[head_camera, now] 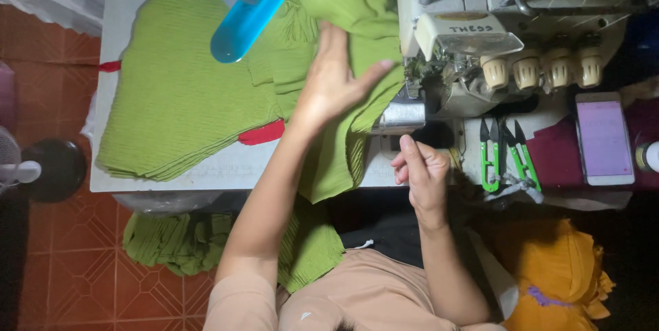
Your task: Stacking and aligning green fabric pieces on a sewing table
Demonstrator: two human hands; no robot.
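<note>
Left hand (334,80) flat, fingers spread, pressing green cloth (357,22) beside the machine (480,36) — cloth's upper edge cut off. Right hand (420,169) loosely curled, empty. Bottle (250,12) — top cropped, contents unclear.

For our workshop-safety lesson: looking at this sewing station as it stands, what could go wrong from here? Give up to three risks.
1. The left hand presses green fabric close to the sewing machine; fingers might stray toward its working parts.
2. The blue bottle lies on the fabric stack; it could roll or leak.
3. Green snips rest near the table edge beside the right hand and could be knocked off.
</note>
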